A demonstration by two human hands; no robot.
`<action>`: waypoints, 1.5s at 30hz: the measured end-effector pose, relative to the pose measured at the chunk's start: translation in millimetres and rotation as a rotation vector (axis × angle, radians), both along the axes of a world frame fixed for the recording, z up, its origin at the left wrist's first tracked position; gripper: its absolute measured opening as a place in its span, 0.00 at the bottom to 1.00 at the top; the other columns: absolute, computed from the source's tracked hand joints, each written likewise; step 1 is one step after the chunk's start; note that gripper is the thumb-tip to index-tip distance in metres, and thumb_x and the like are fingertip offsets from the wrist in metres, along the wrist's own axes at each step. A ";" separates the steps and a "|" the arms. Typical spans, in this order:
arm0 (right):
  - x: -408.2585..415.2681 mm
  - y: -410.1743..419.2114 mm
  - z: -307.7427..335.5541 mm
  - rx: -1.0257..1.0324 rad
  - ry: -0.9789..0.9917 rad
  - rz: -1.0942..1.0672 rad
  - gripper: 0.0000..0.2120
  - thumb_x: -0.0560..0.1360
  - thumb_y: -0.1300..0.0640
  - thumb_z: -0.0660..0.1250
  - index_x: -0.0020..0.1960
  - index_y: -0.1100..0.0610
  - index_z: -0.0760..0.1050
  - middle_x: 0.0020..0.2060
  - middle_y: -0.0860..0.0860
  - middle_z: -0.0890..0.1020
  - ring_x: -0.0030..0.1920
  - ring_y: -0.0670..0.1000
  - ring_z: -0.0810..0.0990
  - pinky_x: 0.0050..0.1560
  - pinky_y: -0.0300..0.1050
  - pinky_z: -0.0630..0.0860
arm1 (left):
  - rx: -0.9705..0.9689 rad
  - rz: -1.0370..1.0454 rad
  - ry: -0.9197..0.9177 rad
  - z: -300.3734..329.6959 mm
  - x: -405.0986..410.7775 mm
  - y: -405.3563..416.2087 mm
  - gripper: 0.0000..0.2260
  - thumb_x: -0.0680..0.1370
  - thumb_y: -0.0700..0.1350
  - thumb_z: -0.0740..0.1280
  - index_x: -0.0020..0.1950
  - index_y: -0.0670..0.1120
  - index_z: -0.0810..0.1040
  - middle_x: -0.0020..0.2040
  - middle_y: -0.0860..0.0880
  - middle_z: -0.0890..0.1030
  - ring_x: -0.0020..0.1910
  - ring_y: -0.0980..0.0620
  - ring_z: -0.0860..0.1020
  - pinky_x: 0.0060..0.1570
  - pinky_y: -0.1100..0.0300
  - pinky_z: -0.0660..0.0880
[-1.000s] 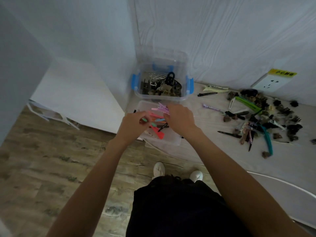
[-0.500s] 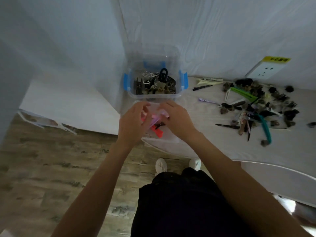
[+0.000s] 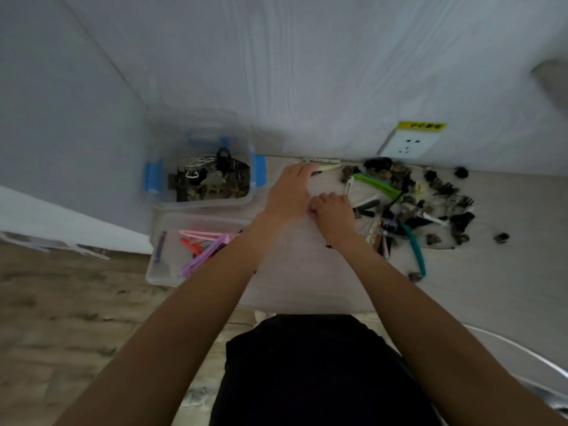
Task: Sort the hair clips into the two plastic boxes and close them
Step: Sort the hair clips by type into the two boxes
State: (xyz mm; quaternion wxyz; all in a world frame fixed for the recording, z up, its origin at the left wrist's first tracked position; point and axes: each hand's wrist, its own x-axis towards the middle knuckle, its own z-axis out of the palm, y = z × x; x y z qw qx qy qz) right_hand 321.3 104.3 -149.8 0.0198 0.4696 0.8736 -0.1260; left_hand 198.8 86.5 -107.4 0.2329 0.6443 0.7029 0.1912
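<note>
Two clear plastic boxes stand at the table's left end. The far box (image 3: 203, 206) has blue latches and holds dark claw clips. The near box (image 3: 152, 273) holds pink, purple and red flat clips. A loose pile of hair clips (image 3: 430, 204) lies to the right, with a green clip (image 3: 375, 184) and a teal clip (image 3: 416, 252) in it. My left hand (image 3: 289, 192) lies flat on the table, its fingertips at a cream clip (image 3: 329, 165) by the wall. My right hand (image 3: 333, 210) is curled just left of the pile; what its fingers hold is hidden.
A white wall socket (image 3: 408, 146) with a yellow label sits on the wall behind the pile. Single dark clips (image 3: 501, 237) lie farther right. The table ends at its left and front edges, with wooden floor (image 3: 61, 302) below. White sheeting covers the walls.
Both hands have left the near box of coloured clips and moved right to the loose clips on the table. The view has swung right with them.
</note>
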 end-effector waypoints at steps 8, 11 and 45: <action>56.6 46.2 18.6 -0.066 0.498 -0.163 0.07 0.77 0.57 0.62 0.46 0.61 0.73 0.43 0.57 0.77 0.43 0.55 0.75 0.40 0.40 0.65 | -0.131 0.022 0.198 -37.7 8.0 40.7 0.26 0.73 0.31 0.59 0.70 0.45 0.64 0.70 0.45 0.65 0.70 0.46 0.61 0.58 0.49 0.73; 39.2 77.8 21.9 -0.007 0.487 -0.036 0.08 0.77 0.57 0.61 0.45 0.62 0.73 0.44 0.57 0.77 0.42 0.54 0.75 0.41 0.42 0.69 | -0.130 0.037 0.210 -38.1 9.4 32.0 0.21 0.74 0.33 0.60 0.67 0.44 0.68 0.65 0.42 0.68 0.64 0.44 0.65 0.52 0.50 0.74; 21.5 0.8 28.7 -0.288 0.466 -0.374 0.08 0.77 0.60 0.63 0.53 0.63 0.75 0.44 0.59 0.82 0.41 0.56 0.79 0.43 0.48 0.74 | 0.060 0.284 -0.166 45.7 -41.6 -105.7 0.11 0.77 0.44 0.65 0.58 0.44 0.75 0.52 0.47 0.78 0.49 0.53 0.75 0.46 0.62 0.67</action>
